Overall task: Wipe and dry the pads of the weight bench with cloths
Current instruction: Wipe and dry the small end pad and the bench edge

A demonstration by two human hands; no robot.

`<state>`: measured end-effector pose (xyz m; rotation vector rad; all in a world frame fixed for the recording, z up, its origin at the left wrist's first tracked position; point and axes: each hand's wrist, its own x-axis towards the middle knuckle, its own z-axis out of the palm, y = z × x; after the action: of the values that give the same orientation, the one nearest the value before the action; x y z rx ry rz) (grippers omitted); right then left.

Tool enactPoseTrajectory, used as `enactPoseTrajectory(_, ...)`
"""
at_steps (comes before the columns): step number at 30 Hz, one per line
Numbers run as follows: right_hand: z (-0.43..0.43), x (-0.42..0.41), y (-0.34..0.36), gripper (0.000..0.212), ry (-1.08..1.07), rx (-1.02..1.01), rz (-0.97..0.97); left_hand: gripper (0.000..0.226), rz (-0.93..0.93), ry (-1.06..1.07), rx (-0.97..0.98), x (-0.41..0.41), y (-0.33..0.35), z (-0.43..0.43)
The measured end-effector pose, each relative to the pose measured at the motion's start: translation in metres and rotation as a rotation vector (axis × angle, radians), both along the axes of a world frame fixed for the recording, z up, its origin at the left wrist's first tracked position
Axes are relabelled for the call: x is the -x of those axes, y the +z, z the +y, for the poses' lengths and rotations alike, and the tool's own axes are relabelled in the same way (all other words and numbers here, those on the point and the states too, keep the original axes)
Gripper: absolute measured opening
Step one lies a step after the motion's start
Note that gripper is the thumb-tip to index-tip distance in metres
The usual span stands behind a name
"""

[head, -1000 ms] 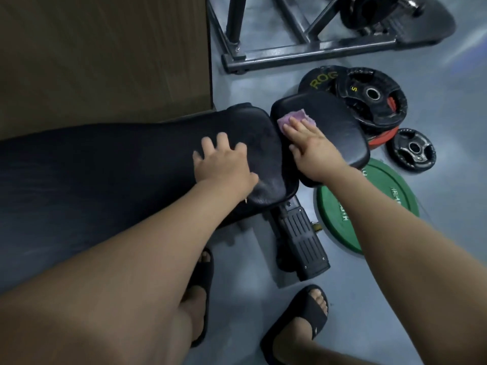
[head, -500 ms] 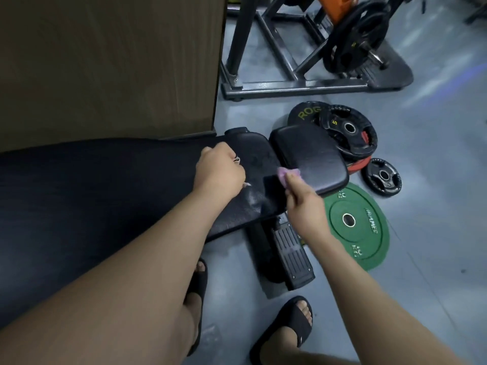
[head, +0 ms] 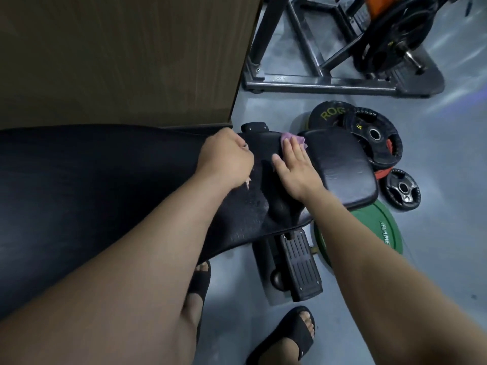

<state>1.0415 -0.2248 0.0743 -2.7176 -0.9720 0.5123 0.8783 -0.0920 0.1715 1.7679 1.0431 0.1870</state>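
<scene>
One pad [head: 105, 180] runs left-right; right hand [head: 295, 169] flat on cloth [head: 290, 139]; left hand [head: 224, 156] curled, hold unclear.

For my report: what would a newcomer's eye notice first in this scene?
First, the right hand pressing a purple cloth flat on the end of the long black bench pad, next to the seat pad. The left hand is curled on the same pad, with a pale scrap showing under it. On the floor by the seat pad lie a green weight plate and black weight plates.
</scene>
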Motion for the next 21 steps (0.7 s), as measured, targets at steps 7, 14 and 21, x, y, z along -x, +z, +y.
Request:
enactPoseTrajectory(7, -0.084, 0.092, 0.009, 0.083, 0.185, 0.011, -0.103, 0.022, -0.14, 0.161, 0.222, -0.001, -0.003, 0.017)
enactPoseTrajectory(14, -0.025, 0.026, 0.001, 0.077, 0.041, -0.02, -0.061, 0.02, -0.139, 0.141, 0.086, 0.011, -0.008, 0.028)
enactPoseTrajectory(21, -0.028, 0.071, -0.001, 0.079, 0.247, 0.027, -0.177, 0.017, -0.119, 0.136, 0.085, 0.009, -0.013, 0.033)
